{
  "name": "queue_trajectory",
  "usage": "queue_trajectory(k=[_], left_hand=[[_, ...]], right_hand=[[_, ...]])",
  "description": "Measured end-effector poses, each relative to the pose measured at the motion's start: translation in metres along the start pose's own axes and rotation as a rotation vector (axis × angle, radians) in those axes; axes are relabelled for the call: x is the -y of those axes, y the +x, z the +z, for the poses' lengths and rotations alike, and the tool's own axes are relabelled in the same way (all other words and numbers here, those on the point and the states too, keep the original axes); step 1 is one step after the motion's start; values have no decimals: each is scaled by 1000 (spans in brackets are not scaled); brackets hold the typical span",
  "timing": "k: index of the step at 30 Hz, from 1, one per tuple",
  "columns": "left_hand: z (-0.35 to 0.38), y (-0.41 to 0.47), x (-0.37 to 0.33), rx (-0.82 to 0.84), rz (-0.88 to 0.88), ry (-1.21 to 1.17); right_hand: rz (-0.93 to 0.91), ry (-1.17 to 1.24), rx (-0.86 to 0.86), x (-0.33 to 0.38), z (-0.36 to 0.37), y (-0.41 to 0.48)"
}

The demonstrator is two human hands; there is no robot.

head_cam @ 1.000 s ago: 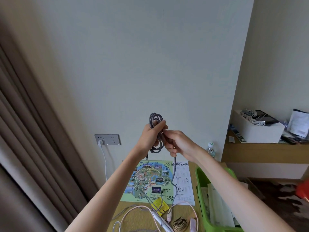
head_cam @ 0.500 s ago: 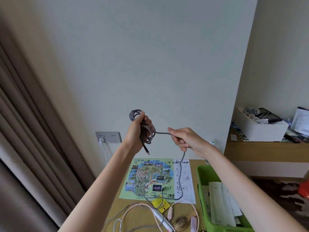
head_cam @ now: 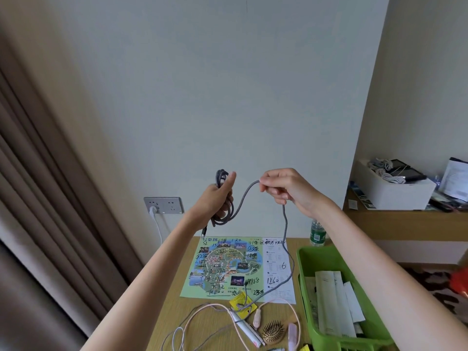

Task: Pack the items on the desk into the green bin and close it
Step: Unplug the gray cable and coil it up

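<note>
- Both hands are farther apart than half a second ago: the right hand [head_cam: 286, 188] has drawn off to the right, and a longer slack span of the grey braided cable [head_cam: 221, 176] now sags between the two.
- Left hand [head_cam: 212, 201]: fingers are curled round the coiled part of the cable and the thumb points upward against the top of the coil. One plug end hangs just below this hand.
- Right hand: thumb and forefinger pinch the cable, with the remaining fingers curled under. Both hands are raised above the table [head_cam: 177, 312], in front of the wall.
- Cable run: from the right hand the free length drops to the table, crosses the printed map sheet [head_cam: 228, 267] and ends in a dark plug on that sheet.
- Green plastic bin [head_cam: 324, 257]: it stands open at the right end of the table and holds folded white papers [head_cam: 331, 300].
- Items on the table near the front edge: a yellow packet [head_cam: 240, 302], a pink-and-white cord [head_cam: 278, 301] in loose loops and a round hairbrush [head_cam: 273, 330].
- Behind the bin stands a clear bottle with a green label [head_cam: 317, 234].
- Grey wall socket [head_cam: 163, 205]: a white plug is seated in it.
</note>
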State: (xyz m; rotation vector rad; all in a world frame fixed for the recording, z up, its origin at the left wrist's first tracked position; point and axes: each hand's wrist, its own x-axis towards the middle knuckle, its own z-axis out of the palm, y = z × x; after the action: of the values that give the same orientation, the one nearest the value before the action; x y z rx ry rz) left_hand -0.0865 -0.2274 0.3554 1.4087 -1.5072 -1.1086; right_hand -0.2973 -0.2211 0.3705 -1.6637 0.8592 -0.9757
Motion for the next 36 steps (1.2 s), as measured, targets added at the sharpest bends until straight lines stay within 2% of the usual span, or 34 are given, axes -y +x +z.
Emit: queue_trajectory(k=[5, 11, 14, 19, 23, 28, 32, 36], left_hand=[[6, -10, -6, 257, -27, -1], [19, -16, -3, 371, -29, 86], [19, -20, -8, 413, -76, -5], [13, -22, -13, 506, -136, -235], [8, -20, -12, 485, -104, -353], [1, -16, -15, 381, -48, -529], [4, -15, -15, 247, 7, -439], [10, -16, -16, 197, 79, -392]], right_hand=[[-11, -52, -31, 2, 10, 4], [-43, -116, -66, 8, 22, 12], [-26, -77, -128, 4, 21, 15], [45, 56, -77, -15, 14, 10], [65, 103, -81, -30, 14, 6], [78, 125, -109, -40, 20, 2], [121, 172, -86, -36, 30, 3], [129, 204, -63, -28, 41, 7]])
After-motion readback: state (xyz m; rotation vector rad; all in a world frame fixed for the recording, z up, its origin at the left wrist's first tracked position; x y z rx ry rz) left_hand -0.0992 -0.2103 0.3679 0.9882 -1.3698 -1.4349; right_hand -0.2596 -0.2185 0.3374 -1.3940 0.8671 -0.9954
